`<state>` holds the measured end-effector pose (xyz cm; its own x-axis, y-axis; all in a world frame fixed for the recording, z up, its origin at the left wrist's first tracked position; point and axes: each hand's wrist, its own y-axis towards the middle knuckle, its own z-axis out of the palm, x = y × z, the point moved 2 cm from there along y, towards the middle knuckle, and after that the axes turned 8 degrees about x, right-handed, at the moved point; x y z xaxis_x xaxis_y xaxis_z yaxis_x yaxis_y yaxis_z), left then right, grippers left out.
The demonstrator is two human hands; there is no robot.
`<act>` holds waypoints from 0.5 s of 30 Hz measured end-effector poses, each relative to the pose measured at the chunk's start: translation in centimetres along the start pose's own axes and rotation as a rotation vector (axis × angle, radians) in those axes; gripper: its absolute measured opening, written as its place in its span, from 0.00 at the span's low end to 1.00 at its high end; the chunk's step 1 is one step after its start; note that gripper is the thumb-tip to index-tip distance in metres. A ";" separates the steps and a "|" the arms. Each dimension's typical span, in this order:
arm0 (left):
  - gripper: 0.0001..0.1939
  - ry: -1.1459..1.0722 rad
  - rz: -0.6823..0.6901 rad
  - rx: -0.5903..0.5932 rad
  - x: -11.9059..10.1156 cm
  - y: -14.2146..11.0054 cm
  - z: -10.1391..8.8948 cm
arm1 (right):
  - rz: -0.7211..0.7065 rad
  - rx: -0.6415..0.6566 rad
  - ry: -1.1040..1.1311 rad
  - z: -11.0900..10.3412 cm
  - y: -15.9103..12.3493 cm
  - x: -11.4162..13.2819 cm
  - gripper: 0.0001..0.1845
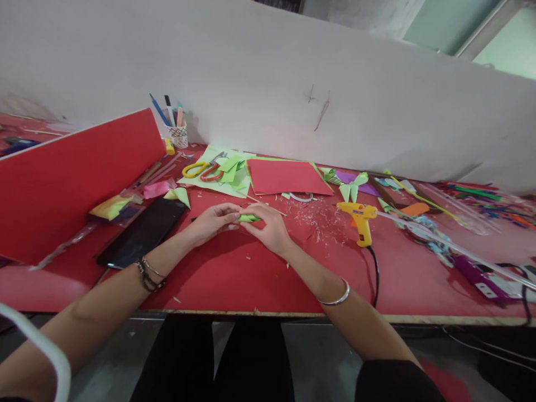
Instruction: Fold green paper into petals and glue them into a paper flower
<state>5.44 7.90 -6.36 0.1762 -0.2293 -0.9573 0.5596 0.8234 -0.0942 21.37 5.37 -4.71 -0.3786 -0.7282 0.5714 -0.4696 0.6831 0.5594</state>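
Both my hands meet at the middle of the red table (234,279). My left hand (214,219) and my right hand (270,225) are closed on a small folded piece of light green paper (249,218), pinched between the fingertips and pressed down on the tabletop. The paper is mostly hidden by my fingers. Bracelets sit on both my wrists.
A black phone (142,233) lies left of my hands. A red board (75,178) leans at the left. Yellow-and-orange scissors (204,169), green paper, a red sheet (287,176) and a pen cup (178,134) lie behind. A yellow glue gun (359,216) with its cord and craft scraps are on the right.
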 end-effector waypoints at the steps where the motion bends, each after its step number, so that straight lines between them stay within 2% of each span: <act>1: 0.12 -0.006 -0.006 0.004 0.0 0.0 0.0 | -0.001 -0.003 0.006 0.0 0.0 0.0 0.08; 8: 0.16 0.005 -0.060 -0.023 -0.1 -0.1 -0.1 | 0.011 -0.010 0.051 0.0 0.0 -0.1 0.07; 15: 0.13 0.324 0.125 -0.245 -0.9 0.2 -1.3 | 0.100 0.070 0.055 -0.6 -0.1 -1.5 0.08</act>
<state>4.29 8.94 -5.87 -0.0549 0.0232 -0.9982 0.3342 0.9425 0.0035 22.43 6.48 -5.29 -0.3829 -0.6510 0.6554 -0.4872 0.7451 0.4555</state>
